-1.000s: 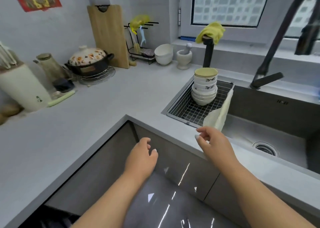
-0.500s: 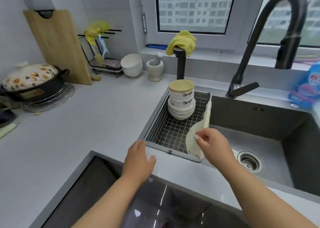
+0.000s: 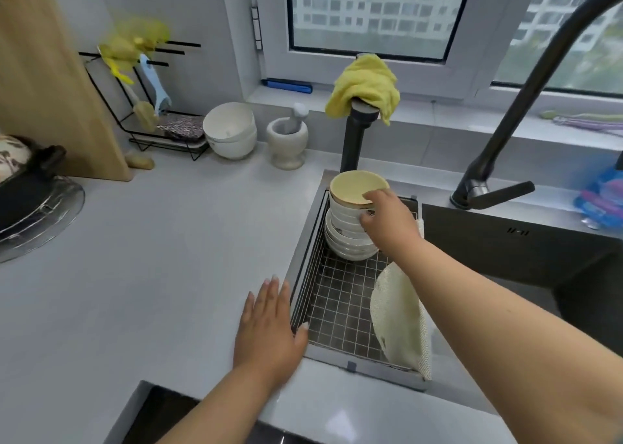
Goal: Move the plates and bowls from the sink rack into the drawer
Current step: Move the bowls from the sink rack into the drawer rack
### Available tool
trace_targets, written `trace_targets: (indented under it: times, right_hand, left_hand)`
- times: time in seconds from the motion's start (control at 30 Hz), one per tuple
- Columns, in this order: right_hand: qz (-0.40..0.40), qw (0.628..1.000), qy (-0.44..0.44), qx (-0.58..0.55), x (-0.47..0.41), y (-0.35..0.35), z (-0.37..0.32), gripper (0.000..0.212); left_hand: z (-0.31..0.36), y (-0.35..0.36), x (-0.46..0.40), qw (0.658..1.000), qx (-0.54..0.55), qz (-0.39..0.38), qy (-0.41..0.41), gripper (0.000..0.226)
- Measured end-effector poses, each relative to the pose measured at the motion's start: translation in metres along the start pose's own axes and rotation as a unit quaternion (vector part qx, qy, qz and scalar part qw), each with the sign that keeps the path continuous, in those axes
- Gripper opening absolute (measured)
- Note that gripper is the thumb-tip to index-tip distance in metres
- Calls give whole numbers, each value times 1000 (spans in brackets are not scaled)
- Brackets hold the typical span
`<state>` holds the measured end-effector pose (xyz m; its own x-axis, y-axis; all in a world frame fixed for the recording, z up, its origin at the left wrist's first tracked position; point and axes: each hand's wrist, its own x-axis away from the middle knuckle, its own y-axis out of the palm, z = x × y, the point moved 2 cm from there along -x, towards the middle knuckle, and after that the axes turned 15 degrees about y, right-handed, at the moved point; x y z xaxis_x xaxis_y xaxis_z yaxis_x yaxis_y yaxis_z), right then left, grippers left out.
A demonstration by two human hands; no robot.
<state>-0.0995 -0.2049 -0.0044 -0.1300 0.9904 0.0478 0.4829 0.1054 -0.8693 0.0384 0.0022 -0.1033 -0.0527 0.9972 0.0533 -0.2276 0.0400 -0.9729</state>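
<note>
In the sink rack (image 3: pixel 340 312), the right hand (image 3: pixel 391 222) closes its grip round the stack of bowls (image 3: pixel 347 227), fingers over the top rim. The left hand (image 3: pixel 269 329) lies flat and relaxed on the surface (image 3: pixel 151 275) beside the rack.

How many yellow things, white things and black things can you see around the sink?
Yellow: 2, the cloth and the net bag.
White: 3, the bowl stack, the two bowls and the mortar.
Black: 3, the tap, the post and the wire stand.
Total: 8.
</note>
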Motion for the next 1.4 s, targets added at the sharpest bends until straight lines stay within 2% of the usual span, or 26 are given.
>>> trace_targets:
  times: [0.17, 0.33, 0.43, 0.7, 0.97, 1.07, 1.13, 1.2, 1.3, 1.33, 1.4]
  right_hand:
    - [-10, 993, 6, 120, -21, 9, -6, 25]
    - [-33, 989, 7, 143, -33, 2, -15, 22]
    - [-12, 989, 8, 149, -37, 0, -20, 22]
    - [106, 993, -52, 32, -22, -3, -19, 25]
    - [249, 957, -78, -123, 44, -22, -5, 17]
    - [263, 949, -90, -149, 83, -26, 6, 15]
    - [247, 950, -103, -162, 107, -27, 14, 14]
    - [219, 952, -116, -180, 129, -27, 19, 15]
    - [165, 955, -160, -190, 162, -22, 26, 17]
    - [149, 953, -180, -192, 172, -21, 28, 19]
    - [116, 949, -219, -197, 192, -17, 32, 22]
  left_hand:
    - [-2, -4, 1, 1000, 4, 2, 9, 75]
    - [-1, -6, 2, 1000, 12, 0, 9, 74]
    - [-1, -6, 1, 1000, 16, -2, 7, 74]
    - [-1, -5, 2, 1000, 7, -12, 7, 74]
    - [-2, -4, 3, 1000, 7, -18, 3, 73]
    - [-6, -2, 5, 999, 29, -24, -8, 72]
    - [-5, -6, 4, 995, 89, -13, -33, 69]
    - [1, -18, 7, 973, 216, 27, -79, 63]
    - [23, -43, 28, 877, 437, 109, -167, 41]
    - [33, -51, 38, 853, 469, 135, -186, 31]
    - [49, -62, 60, 788, 546, 173, -224, 32]
